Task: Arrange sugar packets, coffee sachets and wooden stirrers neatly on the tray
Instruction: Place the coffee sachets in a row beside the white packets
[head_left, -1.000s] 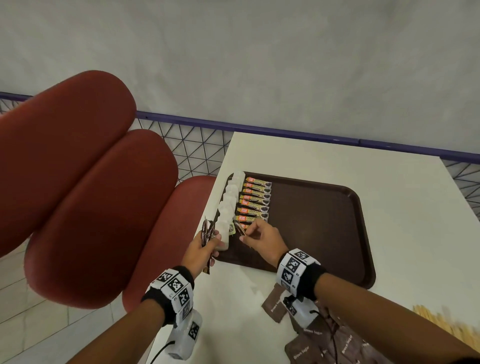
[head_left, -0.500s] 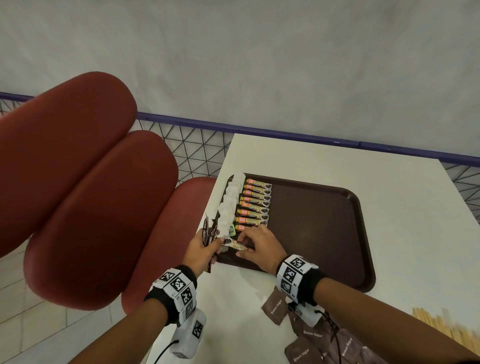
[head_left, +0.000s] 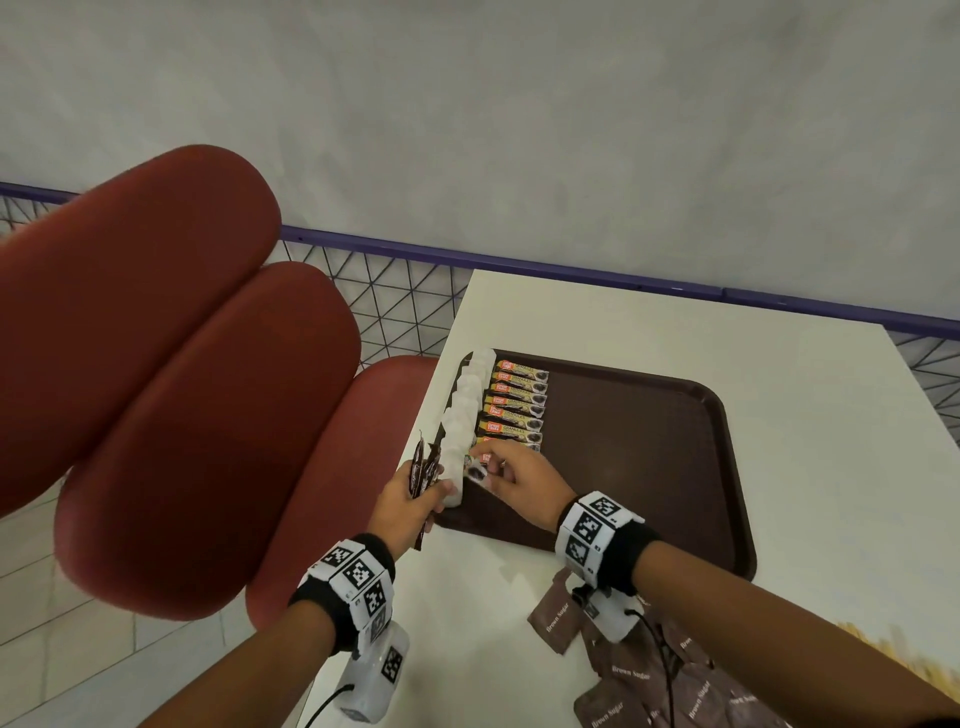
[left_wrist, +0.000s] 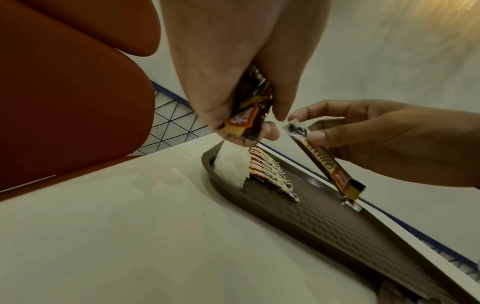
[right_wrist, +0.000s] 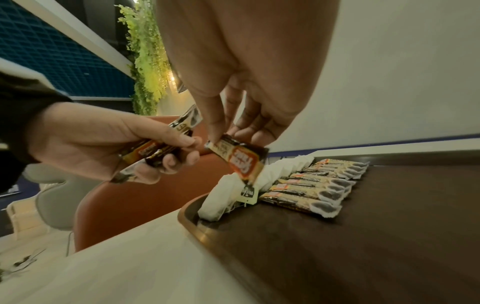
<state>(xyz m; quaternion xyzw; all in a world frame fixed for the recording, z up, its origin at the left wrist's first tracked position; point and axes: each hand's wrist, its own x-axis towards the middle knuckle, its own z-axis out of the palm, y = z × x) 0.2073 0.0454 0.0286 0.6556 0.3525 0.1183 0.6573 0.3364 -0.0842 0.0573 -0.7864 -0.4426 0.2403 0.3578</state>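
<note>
A dark brown tray (head_left: 649, 467) lies on the white table. Along its left side run a column of white packets (head_left: 465, 410) and a neat row of coffee sachets (head_left: 514, 405). My left hand (head_left: 410, 499) hovers at the tray's near-left corner and grips a bundle of coffee sachets (left_wrist: 246, 115). My right hand (head_left: 511, 475) is just to its right, above the near end of the row. It pinches one coffee sachet (right_wrist: 239, 158) by its top end, and the sachet hangs tilted over the white packets (right_wrist: 272, 174).
Several brown sugar packets (head_left: 556, 618) lie on the table under my right forearm. Pale wooden stirrers (head_left: 883, 649) show blurred at the right edge. Red padded seats (head_left: 208, 415) stand left of the table. The tray's right part is bare.
My right hand left the row, went to the left hand's bundle and took one sachet, which it now holds above the tray corner. The left hand has barely moved.
</note>
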